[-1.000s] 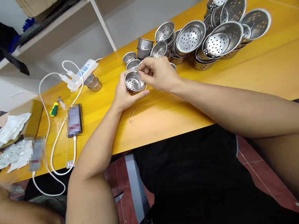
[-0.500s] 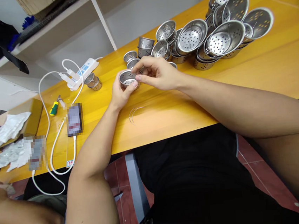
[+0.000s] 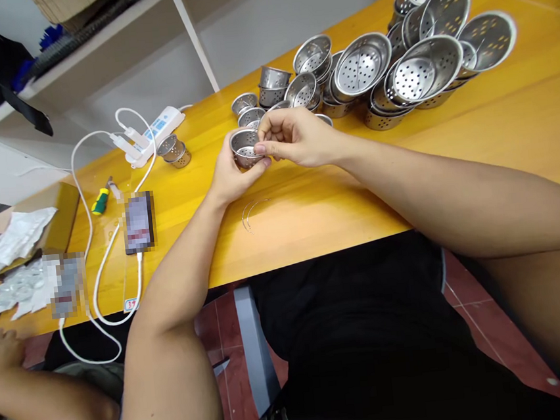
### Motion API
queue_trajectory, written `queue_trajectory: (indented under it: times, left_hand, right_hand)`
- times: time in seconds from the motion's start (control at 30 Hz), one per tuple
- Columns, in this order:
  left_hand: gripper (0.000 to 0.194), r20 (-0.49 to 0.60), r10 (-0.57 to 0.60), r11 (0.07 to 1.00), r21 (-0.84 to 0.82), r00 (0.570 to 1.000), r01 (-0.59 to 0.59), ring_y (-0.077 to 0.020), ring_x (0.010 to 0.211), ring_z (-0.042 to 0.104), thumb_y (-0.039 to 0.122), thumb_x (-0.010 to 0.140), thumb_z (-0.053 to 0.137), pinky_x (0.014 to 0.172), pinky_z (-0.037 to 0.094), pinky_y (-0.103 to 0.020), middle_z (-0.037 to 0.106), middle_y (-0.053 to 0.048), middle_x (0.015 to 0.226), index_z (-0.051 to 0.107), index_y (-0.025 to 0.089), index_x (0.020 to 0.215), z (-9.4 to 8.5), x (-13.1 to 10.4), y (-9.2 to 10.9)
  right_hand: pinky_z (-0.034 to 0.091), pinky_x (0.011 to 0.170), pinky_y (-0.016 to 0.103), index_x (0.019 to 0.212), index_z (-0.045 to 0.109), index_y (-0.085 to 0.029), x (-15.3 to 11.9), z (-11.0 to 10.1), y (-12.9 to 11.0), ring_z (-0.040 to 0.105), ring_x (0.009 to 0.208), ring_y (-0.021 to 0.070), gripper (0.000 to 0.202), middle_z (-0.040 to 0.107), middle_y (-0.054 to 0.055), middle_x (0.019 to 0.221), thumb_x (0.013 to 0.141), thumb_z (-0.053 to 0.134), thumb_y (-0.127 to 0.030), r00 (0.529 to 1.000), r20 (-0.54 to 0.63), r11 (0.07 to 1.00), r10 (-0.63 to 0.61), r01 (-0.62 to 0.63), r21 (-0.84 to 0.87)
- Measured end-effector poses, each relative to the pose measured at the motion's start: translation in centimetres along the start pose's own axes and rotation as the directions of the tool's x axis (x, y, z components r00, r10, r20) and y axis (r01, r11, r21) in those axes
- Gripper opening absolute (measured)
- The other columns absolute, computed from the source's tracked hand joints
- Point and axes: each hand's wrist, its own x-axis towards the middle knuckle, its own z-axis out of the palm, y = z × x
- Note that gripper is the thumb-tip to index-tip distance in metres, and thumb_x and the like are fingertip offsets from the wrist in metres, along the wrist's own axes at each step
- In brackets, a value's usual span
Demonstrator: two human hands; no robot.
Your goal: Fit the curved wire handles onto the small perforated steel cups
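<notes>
A small perforated metal cup point(image 3: 246, 148) is held by my left hand point(image 3: 231, 173), its fingers wrapped round the far side and the thumb along the near side. My right hand point(image 3: 303, 138) is at the cup's right rim, thumb and index finger pinched together; what they hold, if anything, is too small to make out. Thin curved wires point(image 3: 247, 218) lie on the yellow table point(image 3: 273, 243) nearer to me. Just behind the held cup stand several more small perforated cups point(image 3: 244, 103).
Stacks of larger perforated cups point(image 3: 362, 66) fill the back right. At the left are a pair of stacked cups point(image 3: 174, 151), a power strip point(image 3: 158, 132), white cables, a phone point(image 3: 139, 223) and a screwdriver point(image 3: 101, 201). Another person's hand point(image 3: 1, 349) shows at the lower left.
My right thumb and index finger have closed together at the cup's rim. The cup and my left hand have shifted slightly right, and the left thumb now lies lower, off the rim.
</notes>
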Motion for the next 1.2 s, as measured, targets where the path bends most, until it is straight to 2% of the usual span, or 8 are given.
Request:
queue_trajectory:
  times: [0.23, 0.63, 0.83, 0.93, 1.07, 1.13, 1.2]
  left_hand:
    - [0.096, 0.0, 0.03, 0.999, 0.035, 1.0, -0.03, -0.0361, 0.152, 0.083, 0.093, 0.105, 0.088, 0.145, 0.062, -0.064, 0.077, -0.01, 0.162, 0.053, 0.037, 0.175, -0.2, 0.1, 0.4]
    - [0.097, 0.001, 0.066, 0.997, 0.047, 0.998, -0.066, -0.0328, 0.141, 0.087, 0.094, 0.106, 0.086, 0.137, 0.069, -0.061, 0.078, -0.01, 0.158, 0.052, 0.035, 0.175, -0.2, 0.3, 0.1]
    - [0.096, -0.02, 0.137, 0.99, 0.032, 0.99, -0.136, -0.0299, 0.137, 0.088, 0.095, 0.104, 0.089, 0.134, 0.071, -0.058, 0.079, -0.007, 0.153, 0.054, 0.037, 0.173, -0.2, 0.6, 0.5]
    - [0.098, -0.04, 0.135, 0.99, 0.045, 0.99, -0.134, -0.0299, 0.136, 0.089, 0.098, 0.102, 0.088, 0.134, 0.072, -0.058, 0.08, -0.007, 0.153, 0.056, 0.036, 0.171, -0.3, 0.7, 1.0]
    - [0.1, -0.098, 0.03, 0.996, 0.089, 0.995, -0.022, -0.0341, 0.145, 0.088, 0.1, 0.099, 0.089, 0.141, 0.069, -0.062, 0.081, -0.01, 0.154, 0.059, 0.034, 0.167, -0.7, 0.7, 2.0]
    - [0.101, -0.12, -0.018, 0.994, 0.102, 0.993, 0.031, -0.0367, 0.15, 0.086, 0.101, 0.097, 0.09, 0.144, 0.067, -0.065, 0.081, -0.011, 0.154, 0.06, 0.033, 0.165, -1.0, 0.7, 2.5]
    - [0.102, -0.125, -0.034, 0.993, 0.105, 0.992, 0.048, -0.0381, 0.152, 0.085, 0.102, 0.097, 0.09, 0.146, 0.065, -0.067, 0.08, -0.011, 0.154, 0.061, 0.034, 0.166, -1.1, 0.7, 2.7]
  right_hand:
    - [0.064, 0.072, 0.038, 0.102, 0.074, -0.028, 0.0, -0.3, 0.1, 0.065, 0.077, 0.0224, 0.074, 0.068, 0.0, 0.082, 0.089, 0.111, -0.091, 1.0, 0.009, 1.0, 0.024, -0.024, 0.015]
    - [0.058, 0.065, 0.036, 0.097, 0.074, -0.028, 0.1, -0.1, 0.1, 0.059, 0.072, 0.0205, 0.074, 0.066, -0.001, 0.077, 0.086, 0.114, -0.09, 0.999, 0.019, 0.997, 0.05, -0.05, 0.05]
    - [0.058, 0.069, 0.035, 0.098, 0.075, -0.026, -0.1, -0.2, 0.1, 0.062, 0.077, 0.0202, 0.073, 0.071, 0.001, 0.083, 0.089, 0.112, -0.089, 0.998, 0.053, 0.999, 0.036, -0.038, 0.038]
    - [0.062, 0.075, 0.036, 0.108, 0.079, -0.026, -0.5, -0.2, 0.1, 0.065, 0.083, 0.0222, 0.071, 0.075, 0.003, 0.092, 0.095, 0.107, -0.089, 1.0, 0.009, 0.997, 0.013, -0.012, -0.075]
    - [0.068, 0.09, 0.045, 0.13, 0.083, -0.031, -1.1, -0.4, -0.2, 0.071, 0.096, 0.0273, 0.068, 0.08, 0.008, 0.125, 0.099, 0.104, -0.087, 0.992, -0.117, 0.955, -0.054, 0.018, -0.295]
    - [0.07, 0.096, 0.049, 0.131, 0.082, -0.034, -1.2, -0.5, -0.4, 0.073, 0.101, 0.0307, 0.068, 0.08, 0.01, 0.136, 0.098, 0.103, -0.089, 0.99, -0.13, 0.939, -0.047, -0.001, -0.344]
    - [0.07, 0.1, 0.052, 0.131, 0.081, -0.035, -1.2, -0.6, -0.5, 0.073, 0.105, 0.0334, 0.068, 0.08, 0.011, 0.138, 0.098, 0.1, -0.092, 0.992, -0.126, 0.933, -0.031, -0.017, -0.36]
